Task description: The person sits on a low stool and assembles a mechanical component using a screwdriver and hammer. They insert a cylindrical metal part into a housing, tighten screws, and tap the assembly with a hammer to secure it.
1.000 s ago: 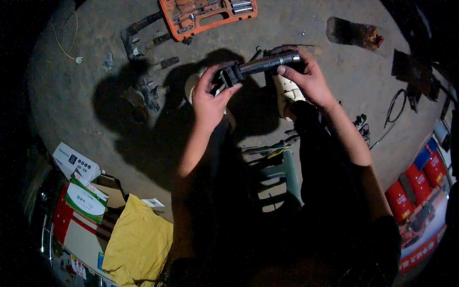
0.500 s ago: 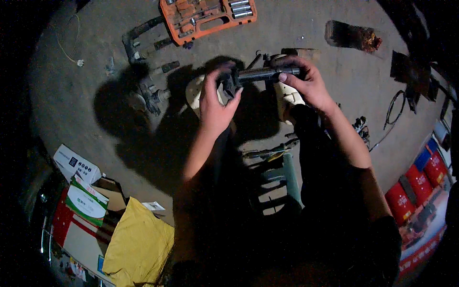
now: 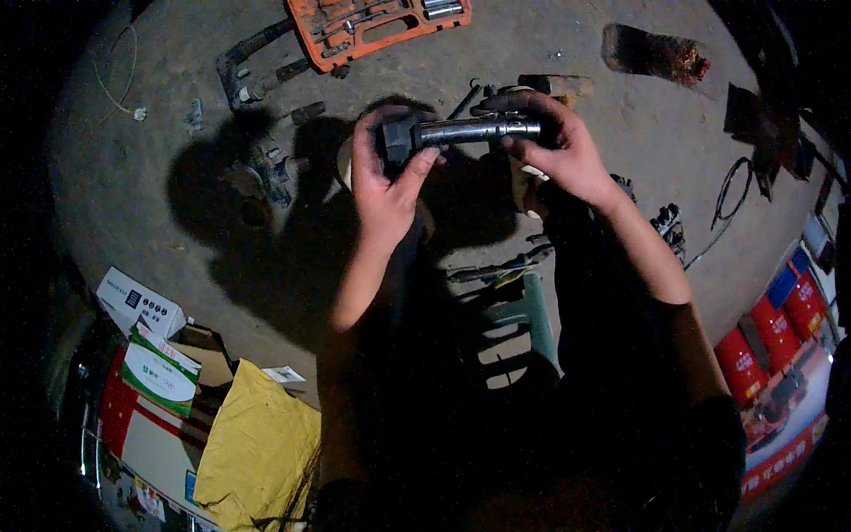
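Head view: a tube [image 3: 470,132] spans the frame's upper centre, left hand [image 3: 383,182] grasping its black end [image 3: 397,142], right hand [image 3: 572,155] gripping the other; supporting both ends should keep it steady.

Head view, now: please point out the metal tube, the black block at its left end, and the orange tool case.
Metal tube [image 3: 470,132]: head view, on its shiny middle.
Black block [image 3: 402,139]: head view, on its visible face.
Orange tool case [image 3: 390,44]: head view, on its lower rim.
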A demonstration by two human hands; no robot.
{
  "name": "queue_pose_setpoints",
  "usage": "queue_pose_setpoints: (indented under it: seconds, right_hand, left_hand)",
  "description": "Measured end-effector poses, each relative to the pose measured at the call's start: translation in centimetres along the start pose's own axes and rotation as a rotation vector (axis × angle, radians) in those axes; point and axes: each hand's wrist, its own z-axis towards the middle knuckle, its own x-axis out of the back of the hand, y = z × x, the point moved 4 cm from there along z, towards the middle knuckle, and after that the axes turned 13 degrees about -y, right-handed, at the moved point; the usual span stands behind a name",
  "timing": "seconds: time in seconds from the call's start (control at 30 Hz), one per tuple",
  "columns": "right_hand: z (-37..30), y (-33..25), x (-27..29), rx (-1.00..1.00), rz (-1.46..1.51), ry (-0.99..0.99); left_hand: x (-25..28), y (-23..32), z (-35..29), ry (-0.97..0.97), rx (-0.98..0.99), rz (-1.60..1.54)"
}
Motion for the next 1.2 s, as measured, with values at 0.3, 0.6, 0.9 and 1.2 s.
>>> queue_pose_setpoints:
  seconds: [0.3,0.6,0.9,1.2]
  right_hand:
    - [0.0,0.8,0.2,-0.137,-0.043,-0.04]
    - [-0.4,-0.7,-0.1,0.084,-0.259,0.058]
    - [-0.6,-2.3,-0.4,0.064,-0.173,-0.021]
    - [0.5,-2.1,-1.8,-0.082,-0.689,-0.434]
  left_hand:
    - [-0.2,0.3,-0.1,-0.006,-0.056,-0.042]
    - [-0.7,1.3,-0.1,-0.074,-0.126,-0.016]
    - [-0.3,1.3,-0.3,-0.056,-0.124,-0.005]
    - [-1.3,0.4,-0.5,-0.23,0.115,0.096]
